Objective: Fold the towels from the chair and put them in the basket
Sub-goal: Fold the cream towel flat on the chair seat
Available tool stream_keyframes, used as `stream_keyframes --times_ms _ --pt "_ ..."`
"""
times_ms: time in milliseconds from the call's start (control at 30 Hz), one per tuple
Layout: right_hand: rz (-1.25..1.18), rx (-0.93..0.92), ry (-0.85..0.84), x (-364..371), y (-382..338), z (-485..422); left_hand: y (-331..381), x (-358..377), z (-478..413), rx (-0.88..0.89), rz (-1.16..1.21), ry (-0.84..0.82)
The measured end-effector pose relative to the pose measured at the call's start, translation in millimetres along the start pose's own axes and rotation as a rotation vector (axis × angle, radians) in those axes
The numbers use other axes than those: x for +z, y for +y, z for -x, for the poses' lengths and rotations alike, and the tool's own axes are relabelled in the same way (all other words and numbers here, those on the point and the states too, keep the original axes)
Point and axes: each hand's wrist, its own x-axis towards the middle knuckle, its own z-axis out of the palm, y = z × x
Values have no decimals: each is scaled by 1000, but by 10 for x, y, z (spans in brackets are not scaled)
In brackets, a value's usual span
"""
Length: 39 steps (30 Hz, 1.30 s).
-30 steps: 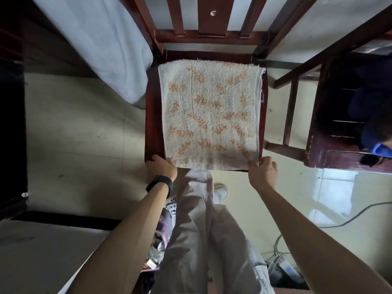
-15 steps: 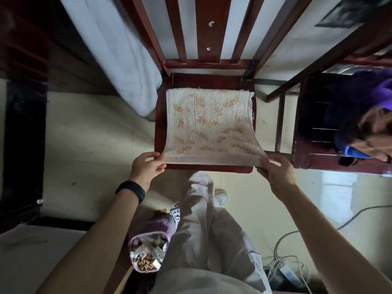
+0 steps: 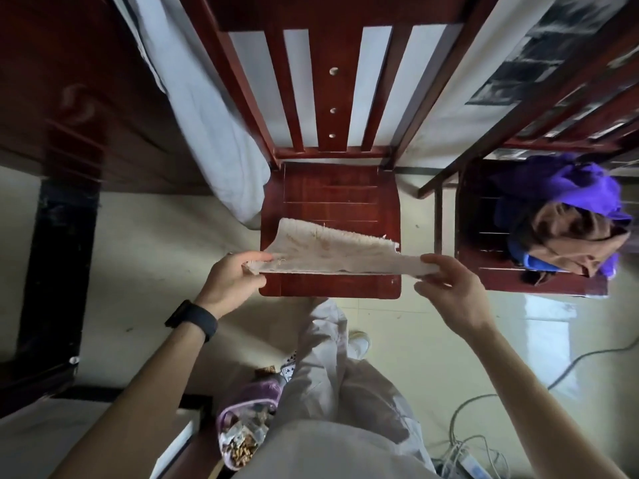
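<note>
Red wooden chair point(image 3: 330, 195), towel point(image 3: 332, 252) above seat, left hand point(image 3: 233, 283), right hand point(image 3: 449, 288) pinching its corners

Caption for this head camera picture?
Both hands, left hand and right hand, lift a towel off a chair.

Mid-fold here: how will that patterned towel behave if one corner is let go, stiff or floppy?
Likely floppy: the towel sags between the left hand and right hand, its far edge drooping toward the chair seat. Probably light, since fingertip pinches hold it up. Its nubby pile suggests it won't slip easily.
</note>
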Motion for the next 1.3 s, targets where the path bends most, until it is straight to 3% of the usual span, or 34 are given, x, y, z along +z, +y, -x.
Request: stream_keyframes --times_ms 133,367,533,767,1033,1300 --pt "431 -534 194 -90 -4 -40 -15 -128 -37 312 -382 221" --pt "617 -854 173 -330 -220 -429 158 -557 -340 650 -734 403" --pt "710 -951 257 -470 -585 -788 496 -870 -518 787 -909 520" --pt "781 -940 330 -555 -835 -1076 712 -1135 -769 970 -936 658" --pt "746 -889 371 -266 -384 -946 298 -716 -679 933 -876 657" --pt "874 -520 -79 548 889 -484 -823 341 -578 373 -1002 149"
